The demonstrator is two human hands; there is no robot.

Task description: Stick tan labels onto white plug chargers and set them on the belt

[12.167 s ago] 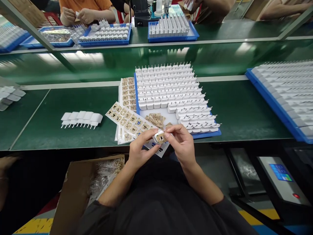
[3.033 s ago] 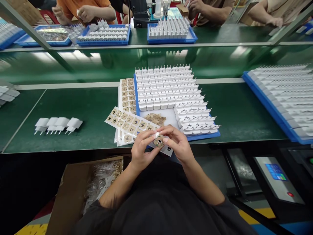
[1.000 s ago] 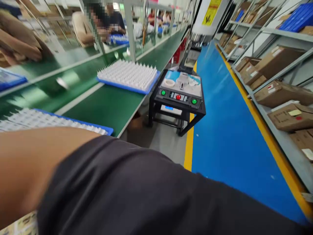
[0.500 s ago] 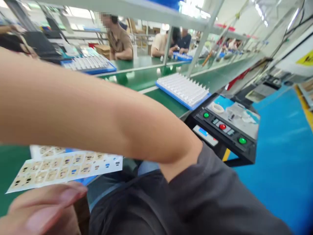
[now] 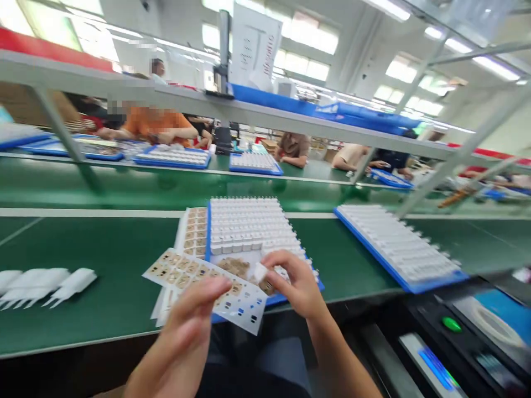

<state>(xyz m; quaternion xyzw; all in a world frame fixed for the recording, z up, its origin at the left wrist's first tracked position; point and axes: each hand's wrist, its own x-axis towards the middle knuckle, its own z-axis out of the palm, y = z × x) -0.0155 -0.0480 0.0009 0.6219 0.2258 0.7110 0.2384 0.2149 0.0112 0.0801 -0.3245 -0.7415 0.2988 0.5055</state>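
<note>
Two bare hands work at the lower centre of the frame, above the near edge of a green conveyor table [image 5: 103, 265]. Right hand [image 5: 296, 284] pinches a small white charger plug [image 5: 260, 272] between thumb and fingertips, just over the near end of a blue tray of white plugs [image 5: 249, 229]. Left hand [image 5: 188, 326] hovers loosely curled, fingers together, holding nothing visible, over a label sheet [image 5: 207, 284]. Loose plugs [image 5: 41, 282] lie at far left; another plug tray [image 5: 398, 249] sits to the right.

Long green workbench [image 5: 103, 260] under a grey metal shelf [image 5: 174, 99], bright ceiling lights [image 5: 307, 41] above
</note>
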